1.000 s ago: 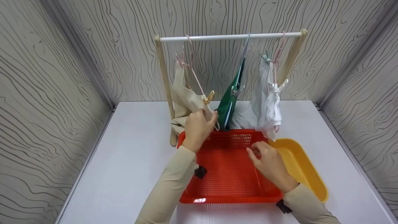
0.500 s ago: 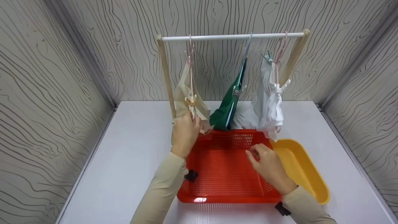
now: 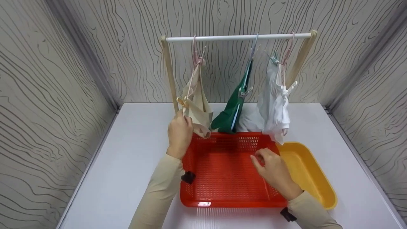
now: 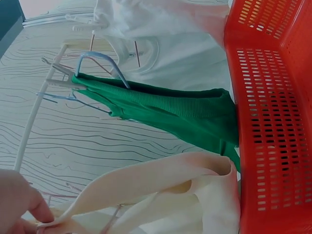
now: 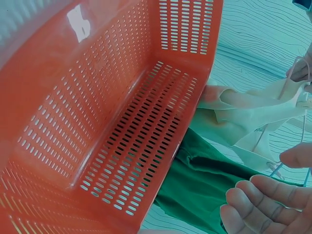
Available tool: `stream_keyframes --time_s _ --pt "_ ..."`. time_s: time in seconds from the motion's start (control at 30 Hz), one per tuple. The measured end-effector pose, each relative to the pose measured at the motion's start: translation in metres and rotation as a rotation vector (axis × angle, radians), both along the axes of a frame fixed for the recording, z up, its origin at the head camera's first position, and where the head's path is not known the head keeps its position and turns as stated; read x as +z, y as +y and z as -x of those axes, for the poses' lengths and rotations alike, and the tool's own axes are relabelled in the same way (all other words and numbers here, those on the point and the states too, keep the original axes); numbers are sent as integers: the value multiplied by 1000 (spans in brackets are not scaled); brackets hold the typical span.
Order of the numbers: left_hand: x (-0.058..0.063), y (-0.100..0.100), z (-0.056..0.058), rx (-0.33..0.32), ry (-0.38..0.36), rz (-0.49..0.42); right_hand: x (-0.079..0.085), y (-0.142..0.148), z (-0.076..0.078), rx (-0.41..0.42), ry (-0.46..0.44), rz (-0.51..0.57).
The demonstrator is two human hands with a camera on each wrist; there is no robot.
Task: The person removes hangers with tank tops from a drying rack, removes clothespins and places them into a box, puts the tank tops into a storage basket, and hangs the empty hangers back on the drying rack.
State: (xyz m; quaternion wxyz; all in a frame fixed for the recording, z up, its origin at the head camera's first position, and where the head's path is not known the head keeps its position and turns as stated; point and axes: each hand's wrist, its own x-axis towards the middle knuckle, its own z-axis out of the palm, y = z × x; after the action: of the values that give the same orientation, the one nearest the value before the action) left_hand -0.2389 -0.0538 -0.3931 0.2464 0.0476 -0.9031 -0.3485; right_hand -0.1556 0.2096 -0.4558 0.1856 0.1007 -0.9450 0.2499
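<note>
My left hand (image 3: 180, 133) pinches the edge of a cream garment (image 3: 200, 116), just below a yellow clothespin (image 3: 182, 102). That garment hangs from a pink hanger (image 3: 194, 51) on the rail, with a pink clothespin at its upper end. In the left wrist view, the thumb and finger of the left hand (image 4: 19, 204) meet on the cloth. Above the red basket (image 3: 235, 204), my right hand (image 3: 275, 170) hovers with loosely bent fingers and holds nothing. The right wrist view shows its relaxed fingers (image 5: 265, 202) in front of the green garment (image 5: 195, 187).
A white rail (image 3: 229, 38) on wooden legs carries the hangers. Beside the cream cloth hang a green garment (image 3: 233, 116) and a white garment (image 3: 270, 98), both clipped. A yellow tray (image 3: 305, 173) stands right of the basket. Wood-patterned walls enclose the white table (image 3: 127, 152).
My left hand has moved left, swinging the near end of the pink hanger and the cream garment leftward, so they turn on the rail. My right hand has stayed almost still.
</note>
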Motion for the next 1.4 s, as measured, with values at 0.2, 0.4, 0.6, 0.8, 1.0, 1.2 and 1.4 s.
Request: stream_keyframes --time_s 0.2,0.4,0.6,0.8,1.0,1.2,1.4 --pt "-3 -5 5 13 -22 -3 -4 -2 -1 14 -17 10" --pt "-7 -7 8 -10 -33 -4 -6 -4 0 15 -28 9" --pt "-9 -8 9 31 -5 36 -6 -5 -1 8 -49 15" --pt "-12 -9 11 73 77 65 -8 -4 -1 15 -56 17" --pt "-17 -11 11 89 175 61 -7 -5 -2 18 -74 29" --pt "-16 -15 9 85 226 51 -9 -6 -1 35 -38 25" --pt "-13 -18 4 82 255 57 -11 -9 1 50 -28 24"
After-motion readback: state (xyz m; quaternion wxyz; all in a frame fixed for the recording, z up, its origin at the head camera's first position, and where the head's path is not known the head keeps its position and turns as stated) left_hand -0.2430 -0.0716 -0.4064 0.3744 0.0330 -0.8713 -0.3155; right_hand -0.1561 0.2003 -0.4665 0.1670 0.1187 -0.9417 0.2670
